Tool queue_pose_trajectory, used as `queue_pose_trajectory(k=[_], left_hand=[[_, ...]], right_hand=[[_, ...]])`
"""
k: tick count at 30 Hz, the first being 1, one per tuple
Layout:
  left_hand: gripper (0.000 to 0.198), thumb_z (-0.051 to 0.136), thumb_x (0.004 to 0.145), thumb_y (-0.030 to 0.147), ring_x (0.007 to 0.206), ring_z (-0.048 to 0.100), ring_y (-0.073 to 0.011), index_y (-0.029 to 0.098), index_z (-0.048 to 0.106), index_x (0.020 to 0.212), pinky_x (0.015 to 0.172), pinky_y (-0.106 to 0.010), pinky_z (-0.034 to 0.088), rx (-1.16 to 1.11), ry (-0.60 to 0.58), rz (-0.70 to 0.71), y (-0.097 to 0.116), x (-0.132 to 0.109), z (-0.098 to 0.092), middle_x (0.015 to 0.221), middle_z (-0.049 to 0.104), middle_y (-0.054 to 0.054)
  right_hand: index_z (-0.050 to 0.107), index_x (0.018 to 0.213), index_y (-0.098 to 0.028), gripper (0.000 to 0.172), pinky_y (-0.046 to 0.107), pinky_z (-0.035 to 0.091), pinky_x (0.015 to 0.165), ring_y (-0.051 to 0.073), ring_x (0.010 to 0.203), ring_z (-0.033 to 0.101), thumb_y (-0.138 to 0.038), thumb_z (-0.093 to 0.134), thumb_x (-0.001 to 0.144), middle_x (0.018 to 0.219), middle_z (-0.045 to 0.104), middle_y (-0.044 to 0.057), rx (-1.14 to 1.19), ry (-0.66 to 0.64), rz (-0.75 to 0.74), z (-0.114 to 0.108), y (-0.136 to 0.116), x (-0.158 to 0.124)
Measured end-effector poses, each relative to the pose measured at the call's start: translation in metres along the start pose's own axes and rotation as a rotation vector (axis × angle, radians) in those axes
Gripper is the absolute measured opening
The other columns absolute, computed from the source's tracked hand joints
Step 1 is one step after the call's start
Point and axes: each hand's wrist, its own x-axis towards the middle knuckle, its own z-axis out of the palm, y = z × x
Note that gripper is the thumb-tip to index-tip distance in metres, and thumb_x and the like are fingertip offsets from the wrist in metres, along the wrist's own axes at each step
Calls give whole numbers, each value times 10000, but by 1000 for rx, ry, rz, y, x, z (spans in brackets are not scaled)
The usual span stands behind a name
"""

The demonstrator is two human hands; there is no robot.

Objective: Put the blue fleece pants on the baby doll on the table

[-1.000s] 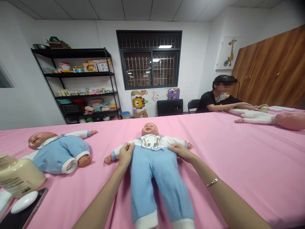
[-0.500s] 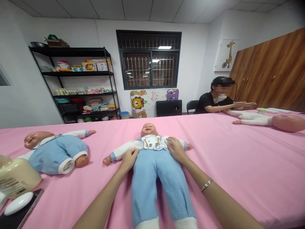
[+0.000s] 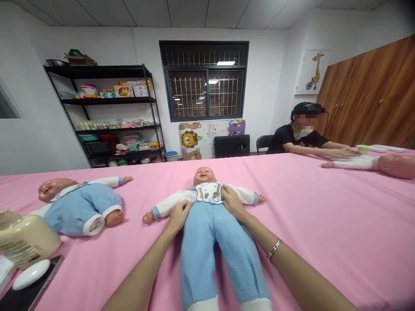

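A baby doll [image 3: 210,224] lies face up on the pink cloth, feet toward me. It wears blue fleece trousers and a white top with blue cuffs and an elephant patch [image 3: 209,192] on the chest. At the doll's waist, on the left side, my left hand [image 3: 179,214] is closed against the clothing, its fingertips partly hidden. My right hand [image 3: 232,203] rests on the opposite side of the chest, fingers bent over the edge of the elephant patch. A silver bracelet [image 3: 275,248] circles my right wrist.
Another doll [image 3: 82,206] in blue lies at left, behind a pump bottle [image 3: 29,239], a white oval object [image 3: 31,274] and a dark flat device [image 3: 30,293]. Across the table, at right, a person [image 3: 298,134] leans over a white-clothed doll [image 3: 359,163]. Shelves [image 3: 106,101] stand behind.
My right hand has slid inward from the doll's upper arm to the patch's edge. My left hand stays at the waist. The other person's hands have lowered onto their doll.
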Motion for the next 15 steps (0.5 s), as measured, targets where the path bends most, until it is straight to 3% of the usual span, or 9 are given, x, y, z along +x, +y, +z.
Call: queue_pose_trajectory(k=[3,6,7,9,11,12,13,15], left_hand=[[379,429,762,517,594,383,-142,186,399,581,567,-264,293,-45,28,-9,4,-1,-3,582,411,29],[396,447,735,539,555,332,-125,195,357,562,547,-260,273,-134,86,-66,4,0,-5,553,342,42],[400,448,730,548,553,324,-123,196,354,563,547,-258,273,-166,107,-83,3,1,-5,553,332,43],[406,460,721,558,559,321,-121,195,360,570,549,-254,276,-218,136,-98,2,2,-6,560,330,42],[409,474,721,557,557,313,-116,192,362,572,540,-248,270,-244,151,-99,4,3,-9,564,321,43],[410,475,727,553,550,305,-111,191,358,571,531,-244,263,-249,158,-99,6,3,-12,562,311,45],[411,474,735,547,541,295,-106,190,356,569,521,-241,255,-247,165,-95,8,3,-15,559,301,47],[409,480,752,529,526,287,-99,185,365,562,508,-236,243,-222,164,-65,14,4,-22,551,292,50]], right_hand=[[621,899,-160,302,377,372,926,224,1040,481,-168,398,696,1103,561,97,231,8,49,-6,3,0],[594,792,-146,224,318,416,741,188,794,530,-310,446,756,828,589,61,344,110,272,-17,6,-5],[563,717,-148,261,294,397,657,164,690,501,-371,443,777,714,550,33,350,86,334,-21,6,-8],[478,608,-160,383,259,319,550,122,574,398,-487,423,798,588,430,-12,385,-96,392,-31,5,-13],[420,579,-166,446,239,250,510,97,547,310,-566,453,773,570,343,-33,473,-326,397,-41,1,-17],[401,581,-169,458,234,224,501,90,544,279,-586,479,755,572,314,-40,518,-382,401,-45,0,-17],[382,586,-172,464,231,204,497,85,545,257,-593,502,741,576,292,-44,549,-375,410,-48,-1,-17],[343,588,-179,474,231,175,491,79,542,232,-596,519,727,581,263,-47,540,-239,438,-51,0,-16]])
